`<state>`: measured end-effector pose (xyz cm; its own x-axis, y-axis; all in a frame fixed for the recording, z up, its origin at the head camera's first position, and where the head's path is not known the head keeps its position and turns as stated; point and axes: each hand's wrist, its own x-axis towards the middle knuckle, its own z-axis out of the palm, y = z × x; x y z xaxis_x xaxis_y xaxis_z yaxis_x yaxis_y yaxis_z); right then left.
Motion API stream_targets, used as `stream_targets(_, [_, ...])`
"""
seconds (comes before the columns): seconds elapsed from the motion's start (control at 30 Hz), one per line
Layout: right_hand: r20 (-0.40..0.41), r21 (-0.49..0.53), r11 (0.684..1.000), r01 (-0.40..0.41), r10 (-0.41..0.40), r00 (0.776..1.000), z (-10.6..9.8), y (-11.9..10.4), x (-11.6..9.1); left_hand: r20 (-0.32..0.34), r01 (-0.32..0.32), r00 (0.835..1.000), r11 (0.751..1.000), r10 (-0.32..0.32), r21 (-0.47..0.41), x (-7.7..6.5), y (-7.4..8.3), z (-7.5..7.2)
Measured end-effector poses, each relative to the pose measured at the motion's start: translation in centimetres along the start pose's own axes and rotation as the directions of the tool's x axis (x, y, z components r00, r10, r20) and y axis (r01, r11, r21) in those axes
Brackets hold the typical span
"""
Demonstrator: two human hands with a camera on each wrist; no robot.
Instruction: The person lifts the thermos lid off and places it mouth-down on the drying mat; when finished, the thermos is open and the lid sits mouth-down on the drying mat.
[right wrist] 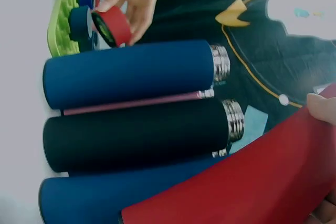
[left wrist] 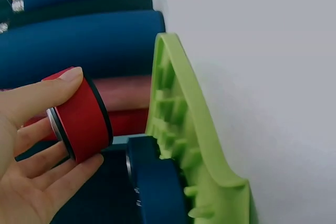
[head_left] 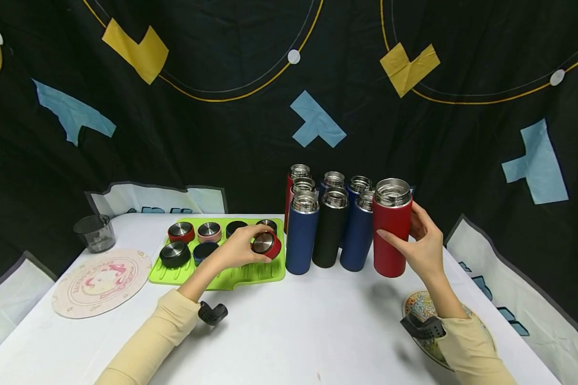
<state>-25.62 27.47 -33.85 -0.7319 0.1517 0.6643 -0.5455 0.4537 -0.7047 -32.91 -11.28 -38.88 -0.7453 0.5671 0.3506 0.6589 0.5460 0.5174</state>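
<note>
My left hand (head_left: 241, 247) pinches a red flask lid (head_left: 267, 245) with a steel top, held above the right end of a green drying tray (head_left: 255, 275). In the left wrist view, the thumb and fingers lie around the rim of that lid (left wrist: 84, 119). A lidless red flask (head_left: 392, 230) with a bare steel neck is gripped by my right hand (head_left: 421, 243), lifted a little off the table and slightly tilted. Its red body (right wrist: 236, 187) fills the lower right of the right wrist view. The blue flask (head_left: 302, 235) stands nearest to the left hand.
More lids, such as a black lid (head_left: 175, 254) and a pink lid (head_left: 209, 231), sit on the tray. Several lidless flasks, including a black flask (head_left: 330, 230), stand grouped mid-table. A round pink mat (head_left: 101, 283), a clear cup (head_left: 96, 233) and a patterned plate (head_left: 418, 303) lie farther out.
</note>
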Motion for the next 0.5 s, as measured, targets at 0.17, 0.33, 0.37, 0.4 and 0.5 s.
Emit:
stream_targets(0.17, [-0.045, 0.005, 0.999, -0.043, 0.043, 0.998, -0.5, 0.6, 0.9, 0.038, -0.015, 0.999, 1.0, 0.014, 0.021, 0.8, -1.4, 0.6])
stream_targets(0.33, [-0.097, 0.035, 0.998, -0.054, 0.057, 0.994, -1.0, 1.0, 1.9, 0.072, -0.024, 0.997, 0.998, 0.02, 0.052, 1.4, -2.3, 1.3])
stream_targets(0.37, [-0.108, 0.036, 0.998, -0.058, 0.062, 0.992, -1.0, 1.0, 2.1, 0.076, -0.023, 0.997, 0.998, 0.018, 0.058, 1.5, -2.4, 1.4])
stream_targets(0.4, [-0.12, 0.035, 0.998, -0.06, 0.064, 0.991, -1.1, 1.0, 2.3, 0.081, -0.021, 0.997, 0.998, 0.016, 0.062, 1.6, -2.5, 1.5])
stream_targets(0.5, [-0.147, 0.034, 0.997, -0.075, 0.079, 0.986, -1.2, 1.1, 2.8, 0.093, -0.016, 0.996, 0.997, 0.008, 0.079, 1.8, -2.7, 1.7])
